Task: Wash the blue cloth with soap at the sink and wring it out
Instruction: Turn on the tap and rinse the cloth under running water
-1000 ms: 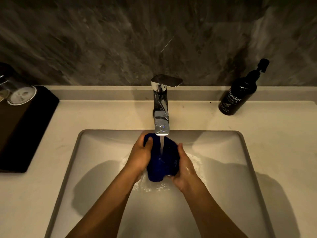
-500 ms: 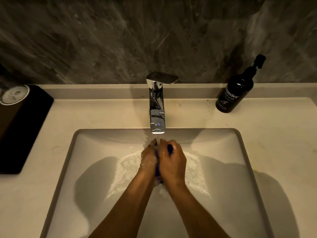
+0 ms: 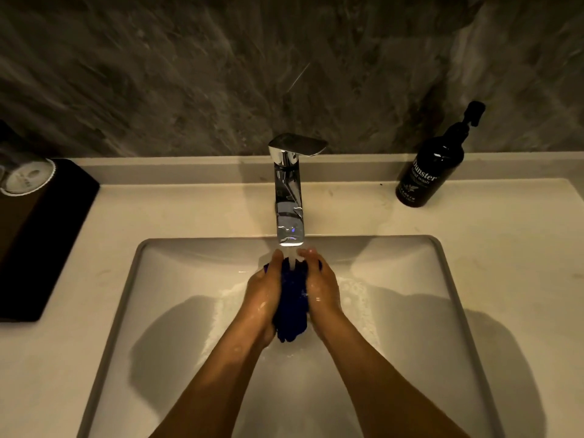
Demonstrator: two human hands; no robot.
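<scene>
The blue cloth (image 3: 292, 298) sits bunched into a dark wad between our two palms, directly under the stream falling from the faucet (image 3: 289, 197), above the middle of the sink (image 3: 448, 279). We judge the washing to be well under way: the cloth looks soaked, suds cling to our skin and spread as white foam over the basin floor around our wrists, so the soap seems to be on already. What looks left is rinsing the lather out, wringing the cloth, and shutting off the water. Our left hand (image 3: 264, 295) presses the cloth from one side with its fingers reaching up towards the spout, and our right hand (image 3: 320, 289) cups the other side, fingers curled over the top edge; both hold it squeezed between them. Both forearms come up from the near rim and converge at the cloth. The dark soap bottle (image 3: 433, 165) stands apart on the counter (image 3: 505, 232), back right.
</scene>
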